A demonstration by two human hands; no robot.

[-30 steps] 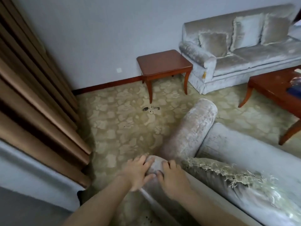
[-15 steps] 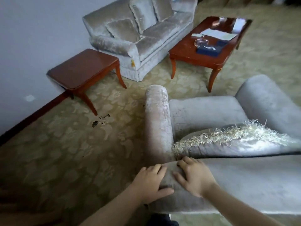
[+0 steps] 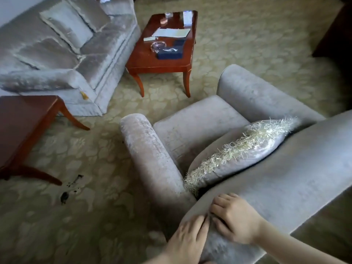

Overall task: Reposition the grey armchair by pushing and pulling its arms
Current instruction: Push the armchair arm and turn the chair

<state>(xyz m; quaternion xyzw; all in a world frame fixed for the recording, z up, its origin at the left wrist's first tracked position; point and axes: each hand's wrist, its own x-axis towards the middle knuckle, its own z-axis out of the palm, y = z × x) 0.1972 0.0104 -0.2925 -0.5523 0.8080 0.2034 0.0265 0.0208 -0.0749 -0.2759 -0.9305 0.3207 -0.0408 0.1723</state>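
The grey armchair (image 3: 205, 119) fills the lower right, seen from behind its back corner, with a fringed cushion (image 3: 245, 147) on the seat. Its left arm (image 3: 150, 155) runs away from me and its right arm (image 3: 253, 92) lies farther off. My left hand (image 3: 187, 239) lies on the back's left corner with its fingers curved over the edge. Beside it, my right hand (image 3: 235, 219) grips the top of the back, fingers curled over the fabric. The two hands touch each other.
A grey sofa (image 3: 62, 54) with cushions stands at the upper left. A red-brown coffee table (image 3: 162, 60) with papers and an ashtray is ahead of the armchair. A wooden side table (image 3: 22, 119) sits at the left. Dark stains (image 3: 65, 195) mark the patterned carpet.
The view has swung right, away from the curtain and wall. The armchair has turned relative to the room, and both hands have stayed on its back corner.
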